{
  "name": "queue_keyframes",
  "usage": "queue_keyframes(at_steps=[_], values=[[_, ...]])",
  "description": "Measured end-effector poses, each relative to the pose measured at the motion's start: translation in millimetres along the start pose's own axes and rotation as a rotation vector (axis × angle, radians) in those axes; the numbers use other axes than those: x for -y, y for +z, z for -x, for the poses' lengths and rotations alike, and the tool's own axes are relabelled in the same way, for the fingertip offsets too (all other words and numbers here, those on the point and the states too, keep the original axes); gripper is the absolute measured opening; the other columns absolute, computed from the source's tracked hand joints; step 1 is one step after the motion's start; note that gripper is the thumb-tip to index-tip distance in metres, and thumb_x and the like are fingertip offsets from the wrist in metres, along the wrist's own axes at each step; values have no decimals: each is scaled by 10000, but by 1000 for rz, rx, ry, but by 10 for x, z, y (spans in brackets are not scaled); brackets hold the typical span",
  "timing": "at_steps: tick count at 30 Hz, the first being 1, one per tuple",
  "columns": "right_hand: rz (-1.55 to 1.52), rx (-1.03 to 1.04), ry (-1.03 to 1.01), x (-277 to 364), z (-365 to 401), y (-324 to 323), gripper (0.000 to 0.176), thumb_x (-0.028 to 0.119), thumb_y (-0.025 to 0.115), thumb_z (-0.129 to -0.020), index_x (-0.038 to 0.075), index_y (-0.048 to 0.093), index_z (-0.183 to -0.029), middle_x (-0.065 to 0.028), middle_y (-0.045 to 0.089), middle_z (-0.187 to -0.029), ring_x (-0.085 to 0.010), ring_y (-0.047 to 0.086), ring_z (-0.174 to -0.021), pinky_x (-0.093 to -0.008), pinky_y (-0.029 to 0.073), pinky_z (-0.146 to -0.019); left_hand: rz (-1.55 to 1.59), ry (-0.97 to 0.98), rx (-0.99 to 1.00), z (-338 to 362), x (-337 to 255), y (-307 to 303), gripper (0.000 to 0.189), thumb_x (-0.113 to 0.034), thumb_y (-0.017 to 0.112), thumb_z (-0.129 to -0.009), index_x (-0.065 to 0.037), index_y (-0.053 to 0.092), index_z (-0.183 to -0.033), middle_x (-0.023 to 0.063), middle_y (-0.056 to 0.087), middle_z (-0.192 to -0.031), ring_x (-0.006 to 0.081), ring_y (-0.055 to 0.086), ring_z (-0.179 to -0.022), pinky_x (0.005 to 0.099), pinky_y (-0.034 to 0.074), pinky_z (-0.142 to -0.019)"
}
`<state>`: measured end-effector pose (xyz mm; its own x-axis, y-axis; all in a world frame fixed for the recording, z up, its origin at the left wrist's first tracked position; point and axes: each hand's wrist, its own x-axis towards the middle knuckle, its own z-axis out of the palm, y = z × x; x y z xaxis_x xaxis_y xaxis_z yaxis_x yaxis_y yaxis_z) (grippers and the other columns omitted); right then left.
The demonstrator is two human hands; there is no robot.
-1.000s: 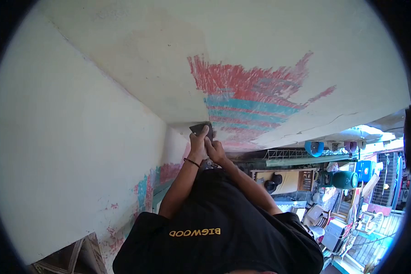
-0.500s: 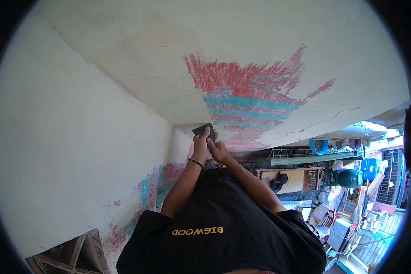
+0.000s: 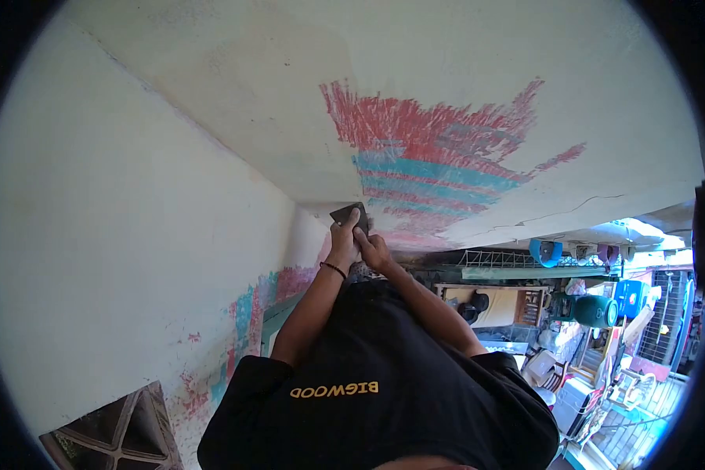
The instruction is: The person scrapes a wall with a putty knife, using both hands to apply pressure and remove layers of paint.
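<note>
My left hand [image 3: 342,241], with a dark band at the wrist, is closed on a dark flat scraper-like tool [image 3: 350,212], the thumb lying along it. My right hand [image 3: 375,249] is closed against the left one, fingers wrapped round the lower part of the same tool; its exact hold is partly hidden. The tool's blade is at the pale wall [image 3: 446,70] near the corner, just below the left end of blue and red paint streaks [image 3: 439,171].
Another pale wall [image 3: 149,235] on the left has red and blue patches and a lattice opening [image 3: 117,439] low down. At the right are a wooden bench [image 3: 505,305], a green container [image 3: 595,311], a blue container [image 3: 631,299] and chairs. A crack runs along the wall.
The view has shifted slightly, and the paint streaks appear a little farther right. Both hands keep their hold on the tool, which stays near the corner.
</note>
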<state>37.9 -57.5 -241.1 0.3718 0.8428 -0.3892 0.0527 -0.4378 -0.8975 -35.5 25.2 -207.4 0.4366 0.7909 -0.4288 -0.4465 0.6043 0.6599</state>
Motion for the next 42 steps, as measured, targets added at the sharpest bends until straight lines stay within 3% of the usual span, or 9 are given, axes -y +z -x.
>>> queue_keyframes(at_steps=[6,11,15,22,27,33,36,38,42], values=[[41,-21,64,62,25,14,754,579,445,-990,-62,619,-633,-183,562,-559,-221,565,-604,-428,451,-636,-28,-53,58,-14,-11,-84,233,-142,725,-898,-23,615,-1065,65,649,-912,193,654,-750,333,569,-656],[87,-144,-374,-259,-268,77,725,597,504,-953,-48,670,-668,-215,567,-571,-316,601,-567,-448,458,-585,-36,57,9,-64,-78,109,224,-138,727,-896,-13,620,-1048,74,650,-919,203,658,-749,347,576,-654],[48,-25,-15,41,-35,-19,782,616,458,-967,-72,605,-625,-204,544,-550,-233,578,-605,-437,454,-627,-5,-9,-26,-4,13,31,212,-170,720,-911,-20,619,-1022,65,657,-899,214,668,-732,345,582,-661],[-10,-19,73,-19,1,55,768,609,438,-974,-60,631,-650,-247,558,-576,-292,621,-639,-465,461,-687,-34,-10,-41,-28,71,-70,251,-202,744,-894,-20,622,-1016,73,651,-893,211,662,-774,360,582,-678],[167,-149,-530,-280,-76,53,379,325,533,-1009,-15,700,-1004,-183,545,-540,-262,556,-465,-432,397,-444,-19,6,-46,45,47,38,260,-212,746,-894,-24,615,-1015,71,645,-896,206,650,-754,348,570,-668],[114,-91,-254,-112,-28,-27,759,608,450,-971,-72,656,-703,-240,592,-607,-281,631,-657,-457,463,-688,29,-12,15,-23,109,-38,246,-200,727,-909,-31,605,-1040,67,635,-887,210,643,-760,352,565,-692],[53,-67,-147,-83,-42,18,335,334,523,-979,40,651,-1075,-201,547,-581,-319,555,-540,-456,422,-552,19,-3,3,21,44,6,237,-182,728,-905,-27,603,-1034,73,636,-891,219,648,-762,357,570,-681],[23,-59,-112,-131,-5,74,302,259,549,-988,63,667,-1187,-194,536,-572,-341,538,-496,-458,410,-502,24,18,-46,45,48,48,237,-149,736,-892,-15,600,-1033,77,640,-895,228,656,-750,365,578,-659],[83,-76,-278,-208,-84,38,642,543,474,-975,-41,664,-788,-211,586,-592,-288,610,-602,-451,452,-614,40,-36,0,-39,102,-73,253,-154,739,-890,-8,601,-1043,79,641,-903,228,656,-761,369,578,-665]])
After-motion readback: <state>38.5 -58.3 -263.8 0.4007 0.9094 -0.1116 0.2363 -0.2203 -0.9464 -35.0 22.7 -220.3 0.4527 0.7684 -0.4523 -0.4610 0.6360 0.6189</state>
